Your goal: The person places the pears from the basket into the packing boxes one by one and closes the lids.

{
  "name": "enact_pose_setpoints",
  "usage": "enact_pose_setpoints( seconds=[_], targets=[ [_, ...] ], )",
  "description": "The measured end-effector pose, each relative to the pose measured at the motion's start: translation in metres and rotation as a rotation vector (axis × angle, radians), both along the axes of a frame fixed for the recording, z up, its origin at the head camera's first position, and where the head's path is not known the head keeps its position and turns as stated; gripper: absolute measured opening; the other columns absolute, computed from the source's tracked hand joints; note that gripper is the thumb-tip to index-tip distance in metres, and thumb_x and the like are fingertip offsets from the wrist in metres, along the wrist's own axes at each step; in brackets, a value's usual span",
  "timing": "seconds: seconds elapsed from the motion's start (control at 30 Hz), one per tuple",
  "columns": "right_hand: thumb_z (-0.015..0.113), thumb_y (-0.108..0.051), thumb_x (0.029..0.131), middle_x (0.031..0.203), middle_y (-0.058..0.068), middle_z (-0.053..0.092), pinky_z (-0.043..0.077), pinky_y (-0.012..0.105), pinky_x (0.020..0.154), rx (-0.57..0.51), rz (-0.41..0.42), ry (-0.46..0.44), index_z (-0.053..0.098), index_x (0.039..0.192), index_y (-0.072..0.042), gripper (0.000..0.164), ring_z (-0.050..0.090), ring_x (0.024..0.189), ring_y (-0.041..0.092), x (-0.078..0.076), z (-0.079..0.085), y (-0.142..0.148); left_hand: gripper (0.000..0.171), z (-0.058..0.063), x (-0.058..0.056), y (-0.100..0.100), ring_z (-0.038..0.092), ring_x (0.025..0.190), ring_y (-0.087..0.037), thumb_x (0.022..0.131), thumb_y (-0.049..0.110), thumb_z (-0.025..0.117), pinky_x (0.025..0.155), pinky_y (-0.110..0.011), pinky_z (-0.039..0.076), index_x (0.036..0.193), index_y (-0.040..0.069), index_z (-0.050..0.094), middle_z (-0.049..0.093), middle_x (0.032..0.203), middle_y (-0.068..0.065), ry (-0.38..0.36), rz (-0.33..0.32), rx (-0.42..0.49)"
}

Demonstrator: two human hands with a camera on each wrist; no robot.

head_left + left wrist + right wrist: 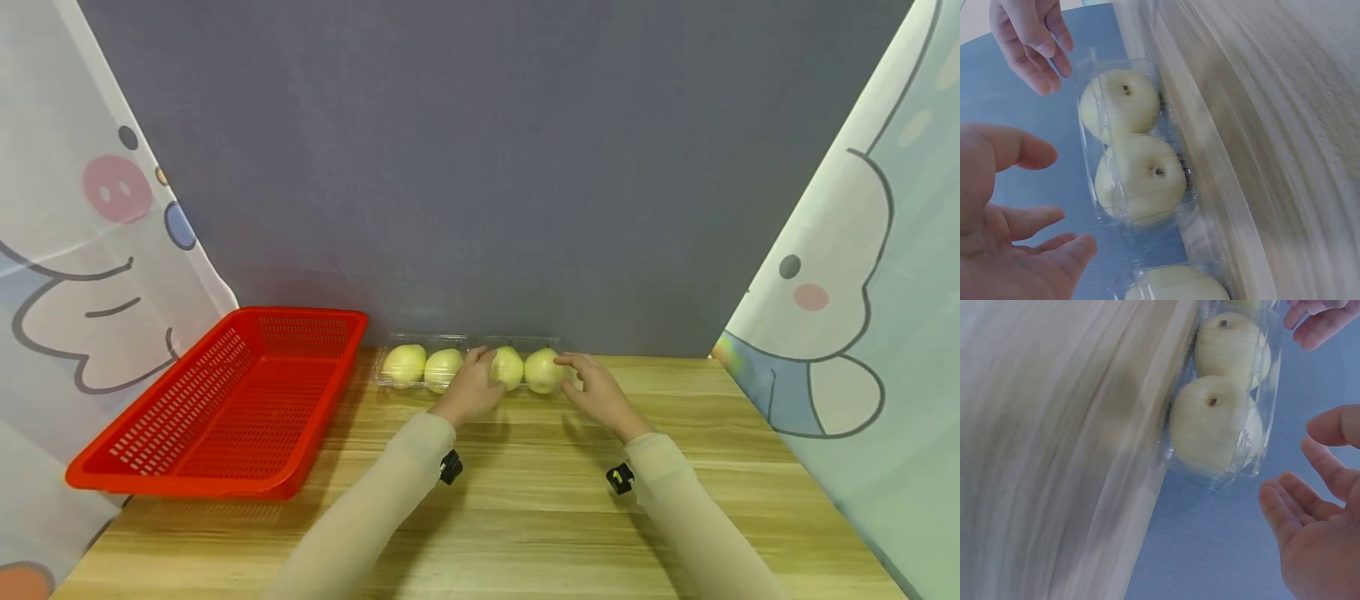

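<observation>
Two clear plastic boxes stand side by side at the table's back edge, each with two pale yellow-green fruits that look like pears. In the head view my left hand (476, 390) is at the left end of the right box (517, 340), partly covering the gap between the boxes. Loosely bent and spread in the left wrist view, its fingers (1035, 222) hold nothing. My right hand (597, 390) is by that box's right end, near the outer pear (543, 371). In the right wrist view its fingers (1279, 512) appear apart from the box.
The left box (423, 340) holds its two pears (405, 364) beyond my left hand. A red slotted plastic basket (303, 454) stands on the left of the wooden table (525, 517). A grey panel (480, 183) rises behind, with cartoon-printed cloths at both sides.
</observation>
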State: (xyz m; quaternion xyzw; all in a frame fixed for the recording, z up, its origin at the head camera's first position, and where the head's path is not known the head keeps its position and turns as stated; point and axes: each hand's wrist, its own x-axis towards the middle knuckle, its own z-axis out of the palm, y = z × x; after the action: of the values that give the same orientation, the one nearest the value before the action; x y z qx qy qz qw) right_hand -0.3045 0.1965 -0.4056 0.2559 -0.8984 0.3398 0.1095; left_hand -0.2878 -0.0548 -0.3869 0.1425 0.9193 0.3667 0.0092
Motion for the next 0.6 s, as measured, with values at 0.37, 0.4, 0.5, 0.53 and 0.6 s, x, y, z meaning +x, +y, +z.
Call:
enact_pose_setpoints(
  seconds=[0.37, 0.4, 0.5, 0.53, 0.6],
  targets=[
    [0.061, -0.001, 0.094, 0.143, 0.027, 0.048, 0.040, 0.059, 0.105, 0.009, 0.033, 0.005, 0.057, 0.134, 0.003, 0.041, 0.042, 0.135, 0.044, 0.016, 0.008, -0.005, 0.068, 0.011, 0.025, -0.012, 0.039, 0.139, -0.035, 0.101, 0.028, 0.057, 0.110, -0.049, 0.038, 0.156, 0.002, 0.028, 0.019, 0.162, -0.017, 0.048, -0.066, -0.007],
    [0.061, -0.001, 0.094, 0.144, 0.027, 0.048, 0.039, 0.060, 0.106, 0.012, 0.040, 0.011, 0.057, 0.134, 0.003, 0.041, 0.042, 0.135, 0.044, 0.017, 0.008, -0.005, 0.068, 0.012, 0.027, -0.013, 0.036, 0.142, -0.035, 0.101, 0.029, 0.057, 0.111, -0.050, 0.037, 0.157, 0.003, 0.028, 0.020, 0.162, -0.016, 0.054, -0.068, -0.014],
    [0.059, -0.004, 0.096, 0.144, 0.028, 0.047, 0.038, 0.060, 0.106, 0.025, 0.062, 0.032, 0.056, 0.135, 0.002, 0.040, 0.042, 0.135, 0.045, 0.022, 0.010, -0.006, 0.069, 0.014, 0.036, -0.017, 0.033, 0.143, -0.036, 0.101, 0.030, 0.057, 0.111, -0.051, 0.036, 0.157, 0.004, 0.027, 0.019, 0.162, -0.016, 0.062, -0.082, -0.023],
    [0.060, -0.005, 0.096, 0.144, 0.028, 0.047, 0.037, 0.060, 0.106, 0.029, 0.068, 0.042, 0.056, 0.135, 0.002, 0.040, 0.042, 0.135, 0.045, 0.023, 0.010, -0.006, 0.070, 0.015, 0.039, -0.018, 0.033, 0.143, -0.037, 0.101, 0.031, 0.058, 0.111, -0.052, 0.037, 0.157, 0.005, 0.027, 0.019, 0.162, -0.016, 0.063, -0.086, -0.029],
    [0.060, -0.005, 0.097, 0.143, 0.029, 0.047, 0.038, 0.061, 0.106, 0.033, 0.077, 0.061, 0.056, 0.134, 0.002, 0.039, 0.042, 0.134, 0.046, 0.025, 0.011, -0.007, 0.070, 0.016, 0.044, -0.021, 0.033, 0.142, -0.039, 0.100, 0.031, 0.058, 0.110, -0.053, 0.037, 0.157, 0.003, 0.027, 0.019, 0.162, -0.018, 0.066, -0.100, -0.037]
  ],
)
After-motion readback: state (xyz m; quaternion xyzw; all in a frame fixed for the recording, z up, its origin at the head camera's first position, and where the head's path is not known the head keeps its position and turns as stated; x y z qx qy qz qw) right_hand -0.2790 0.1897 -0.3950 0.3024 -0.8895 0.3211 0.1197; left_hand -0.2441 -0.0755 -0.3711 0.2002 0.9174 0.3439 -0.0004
